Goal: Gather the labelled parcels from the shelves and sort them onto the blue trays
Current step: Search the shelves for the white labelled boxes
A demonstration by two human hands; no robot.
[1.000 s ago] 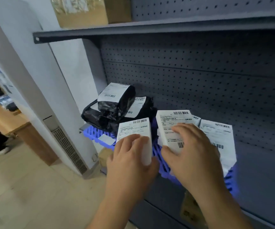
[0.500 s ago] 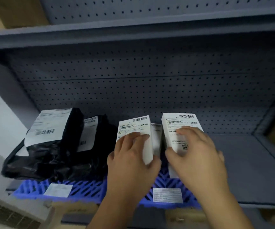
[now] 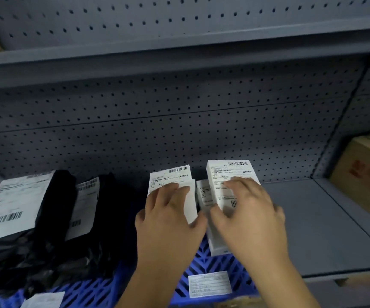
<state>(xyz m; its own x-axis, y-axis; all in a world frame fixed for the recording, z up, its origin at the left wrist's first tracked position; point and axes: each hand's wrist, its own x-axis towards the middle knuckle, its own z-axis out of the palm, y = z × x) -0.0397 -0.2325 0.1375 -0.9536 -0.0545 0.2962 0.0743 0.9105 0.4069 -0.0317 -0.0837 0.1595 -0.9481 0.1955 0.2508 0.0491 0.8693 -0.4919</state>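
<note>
A blue slatted tray (image 3: 210, 265) lies on the grey shelf. My left hand (image 3: 168, 227) grips a white labelled box (image 3: 173, 181), fingers over its face and thumb on its right edge. My right hand (image 3: 250, 216) grips a larger white labelled box (image 3: 230, 172) the same way, thumb at its left edge, with the box's near end over the tray. A third white box (image 3: 204, 192) lies between the two. Two black bags with white labels (image 3: 53, 218) (image 3: 95, 210) sit on the left part of the tray.
A grey pegboard wall (image 3: 179, 121) backs the shelf, and another shelf (image 3: 157, 56) hangs overhead. Bare shelf floor (image 3: 312, 218) stretches right of the tray. A brown carton (image 3: 363, 174) stands in the bay to the right. Paper tags (image 3: 210, 283) mark the tray's front.
My view has swung from the shelf's left end to face it squarely. Both hands keep their boxes over the tray, close to where they were.
</note>
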